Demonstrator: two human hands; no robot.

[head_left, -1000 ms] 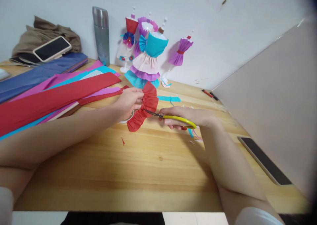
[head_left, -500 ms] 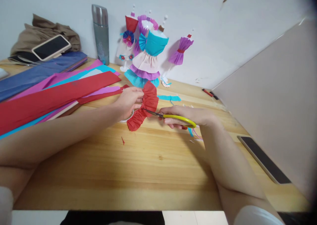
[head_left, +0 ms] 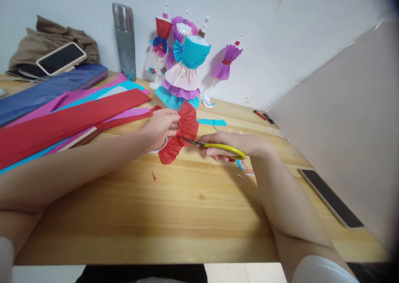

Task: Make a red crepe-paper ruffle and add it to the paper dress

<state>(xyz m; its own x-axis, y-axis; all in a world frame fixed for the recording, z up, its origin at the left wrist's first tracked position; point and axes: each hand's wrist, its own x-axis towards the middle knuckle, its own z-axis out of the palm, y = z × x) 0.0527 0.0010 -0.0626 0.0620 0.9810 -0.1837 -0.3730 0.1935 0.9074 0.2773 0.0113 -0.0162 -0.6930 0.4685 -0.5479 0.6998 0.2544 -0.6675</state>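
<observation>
My left hand (head_left: 163,126) is closed on the left edge of a gathered red crepe paper piece (head_left: 188,122), which fans out above and below a pinched middle. In my right hand (head_left: 222,142) is a pair of scissors with yellow handles (head_left: 230,150). Their dark blades point left and lie against the red paper's middle, near my left fingertips; whether the blades are apart I cannot tell. A white ring-shaped roll (head_left: 160,147) shows partly beneath my left hand. One small red scrap (head_left: 153,176) lies on the wooden table (head_left: 187,216) nearer me.
Several miniature paper dresses on stands, one with a turquoise top (head_left: 195,53), stand against the wall. Coloured paper strips (head_left: 75,112) cover the left side. A grey bottle (head_left: 125,46), a phone (head_left: 62,58) on brown cloth and a dark phone-like slab (head_left: 330,198) surround the work.
The whole view has shifted very slightly. Both hands, the scissors and the red paper keep the same positions relative to each other.
</observation>
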